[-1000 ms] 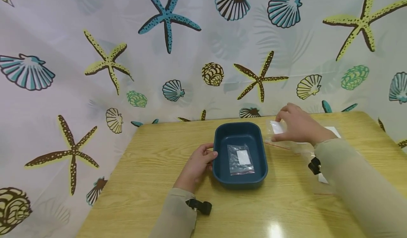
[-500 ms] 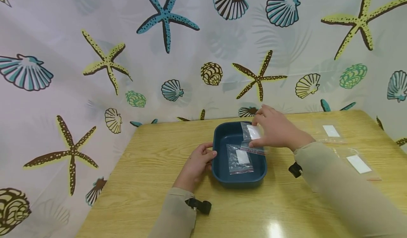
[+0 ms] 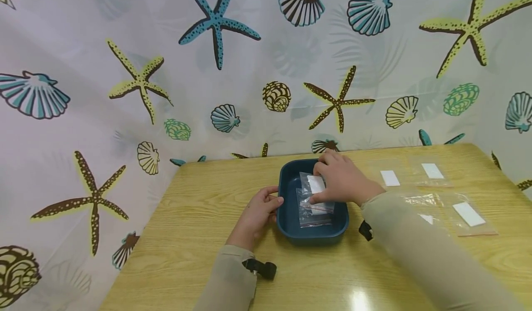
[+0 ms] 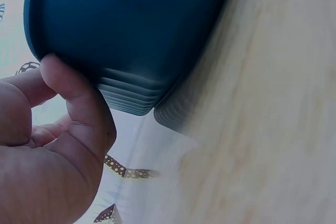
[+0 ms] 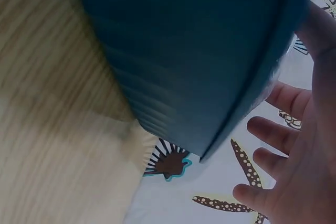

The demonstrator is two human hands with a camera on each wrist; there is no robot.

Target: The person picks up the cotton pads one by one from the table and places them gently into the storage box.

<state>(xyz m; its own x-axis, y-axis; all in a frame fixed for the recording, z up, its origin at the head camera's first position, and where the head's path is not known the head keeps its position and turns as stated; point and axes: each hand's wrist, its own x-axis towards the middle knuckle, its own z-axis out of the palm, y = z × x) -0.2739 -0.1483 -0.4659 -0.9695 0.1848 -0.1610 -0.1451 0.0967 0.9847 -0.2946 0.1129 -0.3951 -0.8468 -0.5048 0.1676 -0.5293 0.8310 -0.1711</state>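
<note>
A dark blue plastic tub stands on the table, and its outer wall fills the upper left wrist view. My left hand grips its left side, thumb at the rim. With my right hand I hold a clear zip-lock bag containing a white rectangular piece, inside the tub's outline, thumb and fingers at its right part. Below it another zip-lock bag lies on the tub's floor, partly covered by the held one. In the right wrist view the tub wall hides most of the held bag.
Several similar zip-lock bags with white pieces lie flat to the right of the tub, among them a rear bag and a front bag; my right sleeve covers part of one. A curtain printed with shells and starfish hangs behind the wooden table.
My right hand has carried the zip-lock bag leftward from the table's right side over the rim and down into the tub, above the other bag. The left hand and tub have stayed put.
</note>
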